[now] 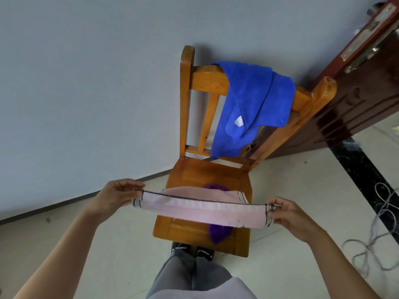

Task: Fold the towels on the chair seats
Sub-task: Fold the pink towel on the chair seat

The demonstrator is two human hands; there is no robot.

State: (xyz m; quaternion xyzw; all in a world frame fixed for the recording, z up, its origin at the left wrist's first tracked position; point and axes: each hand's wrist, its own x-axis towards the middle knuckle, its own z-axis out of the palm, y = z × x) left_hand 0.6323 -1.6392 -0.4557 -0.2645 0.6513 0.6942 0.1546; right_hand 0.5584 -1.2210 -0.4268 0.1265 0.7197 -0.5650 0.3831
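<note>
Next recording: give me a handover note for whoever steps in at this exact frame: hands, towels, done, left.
Left hand pinches one end of the pink towel; right hand pinches the other end, holding it stretched above the chair seat.
Purple towel lies bunched on the seat, partly hidden by the pink one.
Blue towel hangs loosely over the chair back.
Done: no finished fold in view.
Left: fold pink, then purple and blue.

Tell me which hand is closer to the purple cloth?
The right hand. It pinches one end of the pink towel just right of the purple cloth; the left hand holds the other end, farther off to its left.
</note>
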